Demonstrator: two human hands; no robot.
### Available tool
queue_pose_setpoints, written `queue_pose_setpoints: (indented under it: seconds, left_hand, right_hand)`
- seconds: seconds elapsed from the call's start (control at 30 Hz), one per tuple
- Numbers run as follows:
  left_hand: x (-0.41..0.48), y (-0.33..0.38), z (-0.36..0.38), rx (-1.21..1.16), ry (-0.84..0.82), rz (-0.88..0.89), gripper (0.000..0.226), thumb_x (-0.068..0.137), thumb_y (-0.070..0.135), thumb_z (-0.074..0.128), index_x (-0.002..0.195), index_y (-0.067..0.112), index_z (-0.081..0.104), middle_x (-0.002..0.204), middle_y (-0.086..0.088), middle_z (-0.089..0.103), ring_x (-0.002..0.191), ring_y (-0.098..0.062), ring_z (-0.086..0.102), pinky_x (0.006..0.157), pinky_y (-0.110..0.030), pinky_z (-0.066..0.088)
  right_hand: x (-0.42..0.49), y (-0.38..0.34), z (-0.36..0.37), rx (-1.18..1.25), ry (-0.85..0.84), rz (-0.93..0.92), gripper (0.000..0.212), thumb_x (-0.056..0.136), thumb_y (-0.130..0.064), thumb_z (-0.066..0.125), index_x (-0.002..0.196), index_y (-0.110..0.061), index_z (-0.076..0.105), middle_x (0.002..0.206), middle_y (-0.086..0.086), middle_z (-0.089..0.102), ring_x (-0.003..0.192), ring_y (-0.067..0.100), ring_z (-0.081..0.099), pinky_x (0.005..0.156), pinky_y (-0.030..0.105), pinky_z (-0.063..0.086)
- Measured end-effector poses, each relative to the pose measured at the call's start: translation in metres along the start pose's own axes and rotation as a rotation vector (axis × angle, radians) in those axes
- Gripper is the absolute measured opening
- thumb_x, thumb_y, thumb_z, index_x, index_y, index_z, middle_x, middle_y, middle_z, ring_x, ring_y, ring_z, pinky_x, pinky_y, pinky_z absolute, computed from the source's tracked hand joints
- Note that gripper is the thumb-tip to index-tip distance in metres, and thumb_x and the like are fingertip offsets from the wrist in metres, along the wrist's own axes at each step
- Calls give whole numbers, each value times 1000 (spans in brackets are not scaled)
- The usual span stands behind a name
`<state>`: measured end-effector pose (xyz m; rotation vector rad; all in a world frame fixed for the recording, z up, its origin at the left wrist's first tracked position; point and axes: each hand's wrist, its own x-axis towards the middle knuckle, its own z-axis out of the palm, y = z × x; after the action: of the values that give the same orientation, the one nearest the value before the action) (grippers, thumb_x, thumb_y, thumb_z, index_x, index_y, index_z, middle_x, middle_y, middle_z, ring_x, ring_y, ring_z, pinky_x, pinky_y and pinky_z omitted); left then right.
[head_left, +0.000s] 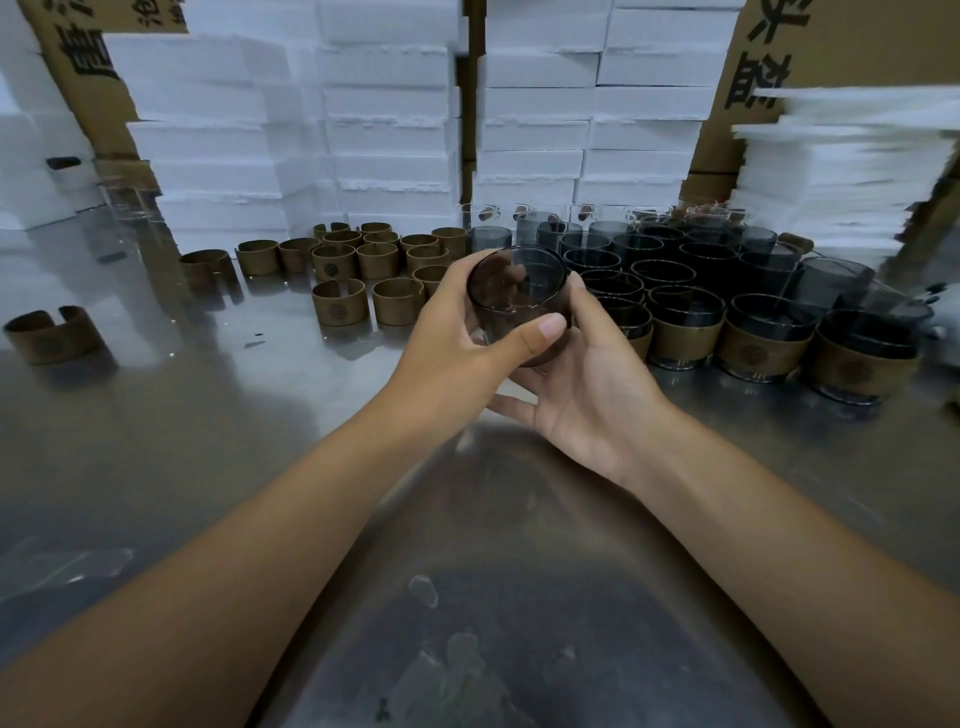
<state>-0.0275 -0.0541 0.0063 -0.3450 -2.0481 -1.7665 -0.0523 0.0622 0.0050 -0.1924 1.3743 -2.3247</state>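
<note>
Above the steel counter (208, 415), both hands meet round one smoky glass (519, 291), held clear of the surface with its mouth tipped toward the camera. The left hand (457, 343) grips it from the left, its fingers (540, 332) curled, with the thumb laid across the near wall. The right hand (587, 384) cradles it from below and to the right, palm up and fingers wrapped behind. Whether a band already sits on its lower part I cannot tell through the tinted wall. To do this well, I judge the right hand should carry the weight at the base while the left turns the glass, with pressure on the wall rather than the thin rim. Beyond, split brown sleeves (340, 301) stand to the left and sleeved glasses (685, 327) crowd the right, so any setting down wants a bare gap. White boxes (389, 130) are stacked behind.
</note>
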Motion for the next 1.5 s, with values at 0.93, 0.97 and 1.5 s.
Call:
queue_pose_setpoints:
  seconds: [0.93, 0.97, 1.5]
  left_hand:
    - [6, -1, -14, 287, -73, 151, 62, 76, 15, 77, 129, 17, 45, 119, 13, 56, 114, 2, 53, 99, -12, 38]
    - [6, 0, -13, 283, -71, 150, 61, 76, 15, 77, 128, 18, 45, 118, 14, 56, 112, 4, 52, 98, -11, 38]
    - [1, 12, -6, 96, -40, 101, 54, 80, 7, 72, 127, 11, 47, 117, 4, 60, 107, 0, 59, 91, -12, 44]
  right_hand:
    - [8, -2, -10, -172, 102, -93, 36, 96, -43, 47, 87, -11, 64, 74, 1, 74, 71, 10, 72, 73, 26, 58]
    - [7, -3, -10, -150, 91, -102, 35, 96, -41, 48, 87, -12, 65, 76, 1, 74, 73, 10, 72, 75, 27, 58]
    - [-3, -7, -1, -11, -103, -43, 56, 98, -51, 33, 137, -14, 51, 134, 9, 58, 128, 22, 52, 104, 42, 42]
